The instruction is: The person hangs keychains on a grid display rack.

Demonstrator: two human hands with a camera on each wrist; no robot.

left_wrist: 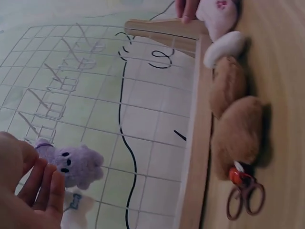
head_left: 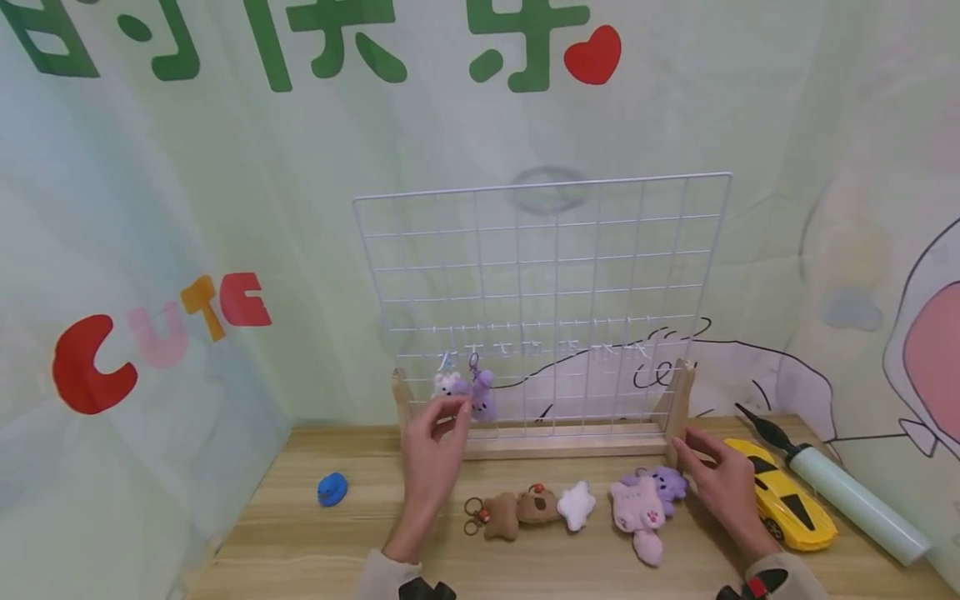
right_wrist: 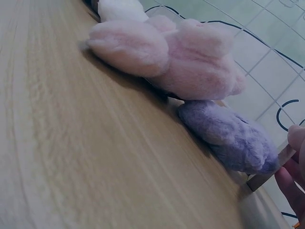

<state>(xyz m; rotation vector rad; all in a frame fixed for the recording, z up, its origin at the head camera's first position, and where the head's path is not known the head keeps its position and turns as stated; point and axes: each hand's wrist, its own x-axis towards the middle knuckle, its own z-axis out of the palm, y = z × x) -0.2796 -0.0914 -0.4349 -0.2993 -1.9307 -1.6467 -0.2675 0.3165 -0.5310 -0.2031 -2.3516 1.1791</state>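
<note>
My left hand (head_left: 437,437) is at the lower left of the white wire grid (head_left: 557,302), its thumb and fingertips pinching the edge of a purple plush keychain (head_left: 483,398). The purple keychain hangs by its ring from a hook. Beside it hangs a white plush keychain (head_left: 447,383), partly hidden by my fingers; the left wrist view shows the white one (left_wrist: 77,210) below the purple one (left_wrist: 78,164). My right hand (head_left: 722,479) grips the right wooden post (head_left: 680,400) of the grid stand between thumb and fingers, next to a purple plush (right_wrist: 233,136) lying on the table.
On the wooden table (head_left: 300,558) lie two brown plush keychains (head_left: 501,515), a white star-shaped plush (head_left: 576,505) and a pink plush (head_left: 637,508). A blue duck (head_left: 332,489) sits left. A yellow toy car (head_left: 787,500) and a pump (head_left: 855,500) lie right. Several hooks (head_left: 570,346) line the grid.
</note>
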